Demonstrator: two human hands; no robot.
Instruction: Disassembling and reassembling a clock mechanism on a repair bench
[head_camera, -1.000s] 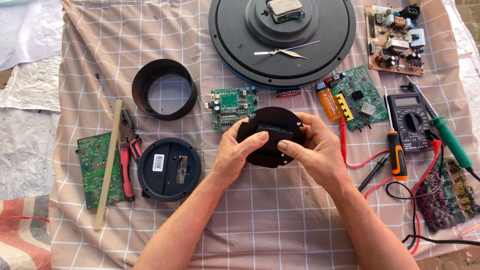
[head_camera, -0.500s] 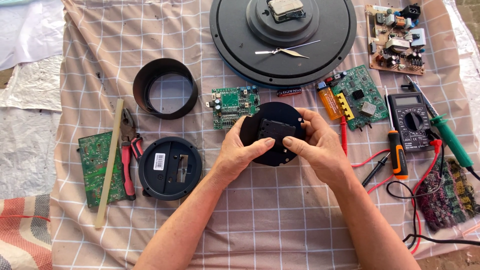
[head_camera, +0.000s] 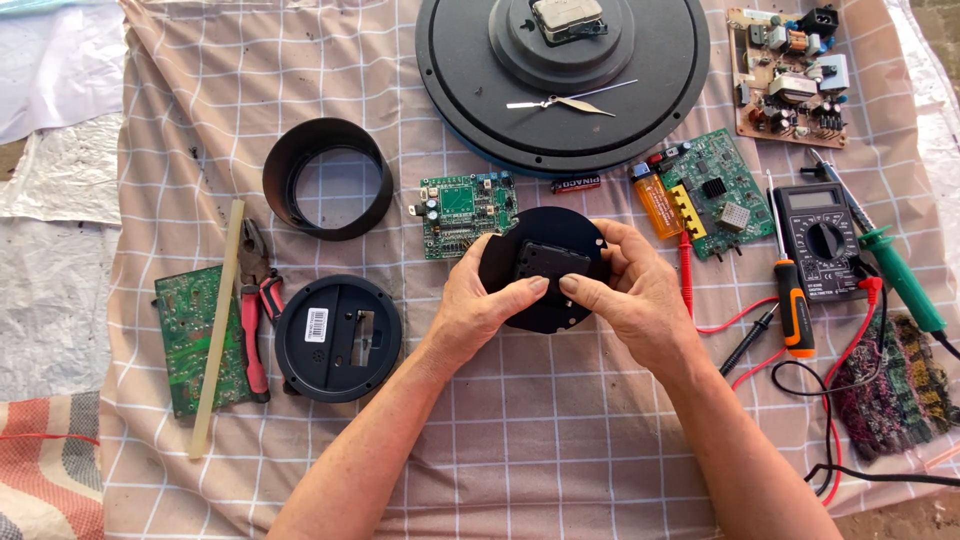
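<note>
Both hands hold a round black plastic disc (head_camera: 548, 248) with a square raised block in its middle, above the checked cloth (head_camera: 560, 450). My left hand (head_camera: 478, 305) grips its left and lower edge, thumb on the face. My right hand (head_camera: 630, 290) holds the right side, thumb pressed near the square block. A small green circuit board (head_camera: 462, 208) lies just beyond the disc on the left.
A big black clock back (head_camera: 560, 70) with loose hands lies at the top. A black ring (head_camera: 327, 178), a round black cover (head_camera: 338, 338), pliers (head_camera: 255, 300), a pale stick (head_camera: 217, 325) and a green board (head_camera: 185, 338) lie left. Multimeter (head_camera: 822, 245), screwdriver (head_camera: 790, 290), soldering iron (head_camera: 890, 270) and boards lie right.
The disc has been turned and lifted slightly in my hands; both thumbs have shifted toward the square block in its middle.
</note>
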